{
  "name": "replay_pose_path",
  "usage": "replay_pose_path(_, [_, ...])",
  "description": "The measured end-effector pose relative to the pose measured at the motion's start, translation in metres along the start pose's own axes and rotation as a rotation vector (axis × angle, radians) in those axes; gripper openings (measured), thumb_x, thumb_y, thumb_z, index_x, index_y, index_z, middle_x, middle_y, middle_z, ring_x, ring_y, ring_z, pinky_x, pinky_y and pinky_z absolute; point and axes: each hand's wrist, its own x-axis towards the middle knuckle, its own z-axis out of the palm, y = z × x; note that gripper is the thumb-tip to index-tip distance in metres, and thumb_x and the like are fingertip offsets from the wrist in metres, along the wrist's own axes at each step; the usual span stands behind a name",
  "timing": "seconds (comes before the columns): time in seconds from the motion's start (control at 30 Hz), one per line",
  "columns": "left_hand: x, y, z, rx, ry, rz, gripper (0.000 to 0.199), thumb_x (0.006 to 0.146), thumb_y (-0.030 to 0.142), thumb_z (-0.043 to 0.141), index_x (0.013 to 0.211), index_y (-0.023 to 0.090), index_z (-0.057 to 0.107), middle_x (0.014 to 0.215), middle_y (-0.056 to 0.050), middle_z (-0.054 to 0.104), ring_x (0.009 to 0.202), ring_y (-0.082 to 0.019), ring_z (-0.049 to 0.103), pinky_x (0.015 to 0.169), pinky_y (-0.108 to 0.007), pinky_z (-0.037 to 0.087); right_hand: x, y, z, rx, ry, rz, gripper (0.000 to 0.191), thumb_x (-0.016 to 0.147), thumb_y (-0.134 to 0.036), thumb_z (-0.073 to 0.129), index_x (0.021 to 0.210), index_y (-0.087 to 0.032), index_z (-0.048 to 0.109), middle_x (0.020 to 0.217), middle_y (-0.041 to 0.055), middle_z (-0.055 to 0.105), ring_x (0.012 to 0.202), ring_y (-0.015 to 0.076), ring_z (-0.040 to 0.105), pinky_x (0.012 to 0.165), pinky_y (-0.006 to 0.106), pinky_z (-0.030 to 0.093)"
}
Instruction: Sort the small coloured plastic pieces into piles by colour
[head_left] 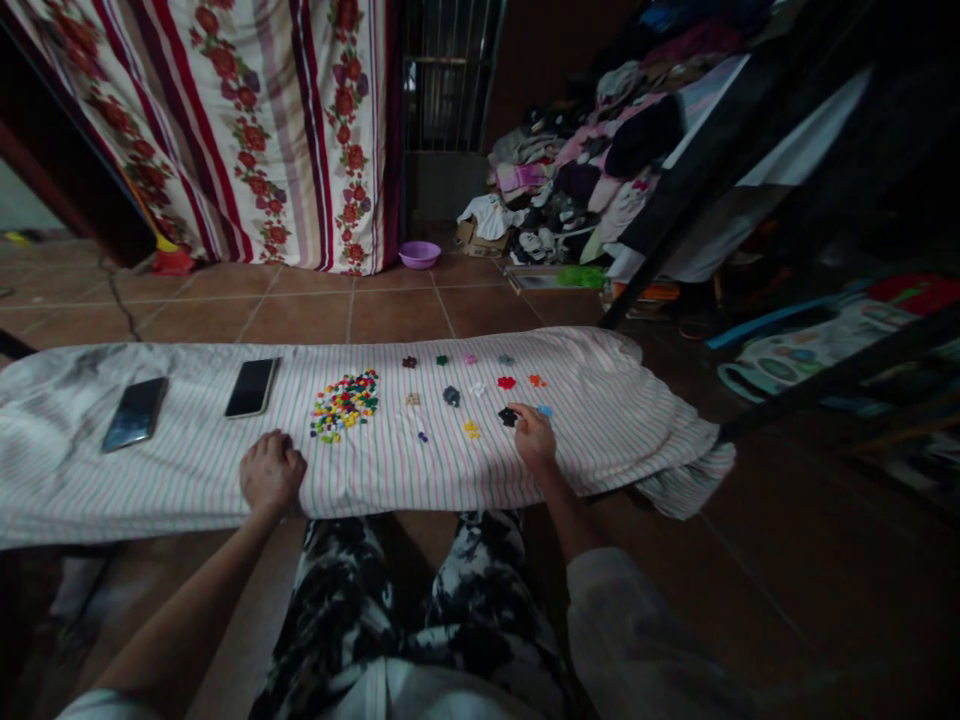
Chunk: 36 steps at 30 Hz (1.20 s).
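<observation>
My right hand [535, 436] is at a small cluster of black pieces [508, 416], its index fingertip at their edge and the other fingers curled. Whether a piece sits between thumb and finger is hidden. A few light blue pieces [545, 411] lie just behind that hand. My left hand [272, 470] rests closed on the cloth near the front edge, with nothing visible in it. Ahead and right of it spreads a mixed heap of small colourful pieces [346, 404]. Sorted by colour, little groups include red [506, 382], yellow [471, 429], white [478, 391] and dark grey [451, 396].
Two phones, one dark [135, 413] and one light-edged [253, 387], lie left on the striped cloth [600, 430]. More groups, such as maroon [409, 362] and green [442, 360], line the back. Beyond are a purple basin [420, 255] and a clothes pile [577, 170].
</observation>
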Motion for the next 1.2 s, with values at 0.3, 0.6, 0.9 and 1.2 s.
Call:
replay_pose_path(0.3, [0.0, -0.002, 0.005, 0.042, 0.007, 0.015, 0.027, 0.082, 0.019, 0.046, 0.104, 0.018, 0.062, 0.121, -0.012, 0.065, 0.11, -0.027, 0.058, 0.093, -0.04, 0.042, 0.004, 0.011, 0.006, 0.083, 0.092, -0.004, 0.044, 0.076, -0.018, 0.037, 0.107, -0.019, 0.068, 0.105, 0.011, 0.071, 0.101, 0.0254, 0.061, 0.097, 0.045, 0.047])
replay_pose_path(0.6, [0.014, 0.001, 0.0, 0.193, -0.06, 0.143, 0.028, 0.093, 0.028, 0.037, 0.09, 0.016, 0.062, 0.094, -0.015, 0.063, 0.096, -0.028, 0.056, 0.081, -0.04, 0.039, 0.005, 0.002, -0.009, 0.283, 0.197, 0.173, 0.036, 0.081, -0.039, 0.045, 0.099, -0.018, 0.069, 0.101, 0.0116, 0.072, 0.098, 0.0256, 0.065, 0.092, 0.047, 0.051])
replay_pose_path(0.9, [0.023, 0.004, -0.001, 0.207, -0.015, 0.171, 0.023, 0.092, 0.024, 0.038, 0.085, 0.017, 0.059, 0.086, -0.014, 0.061, 0.089, -0.027, 0.053, 0.079, -0.039, 0.039, 0.034, -0.103, 0.002, 0.443, -0.105, -0.009, 0.039, 0.079, -0.053, 0.06, 0.094, -0.02, 0.073, 0.096, 0.0095, 0.071, 0.082, 0.0203, 0.066, 0.074, 0.035, 0.056])
replay_pose_path(1.2, [0.02, -0.004, 0.006, 0.171, 0.005, 0.09, 0.008, 0.084, 0.018, 0.048, 0.083, 0.02, 0.056, 0.084, -0.01, 0.058, 0.091, -0.027, 0.05, 0.085, -0.039, 0.041, 0.019, -0.226, 0.109, 0.296, -0.653, -0.406, 0.02, 0.09, -0.025, 0.055, 0.093, -0.022, 0.074, 0.092, 0.0047, 0.067, 0.084, 0.0152, 0.063, 0.077, 0.026, 0.049])
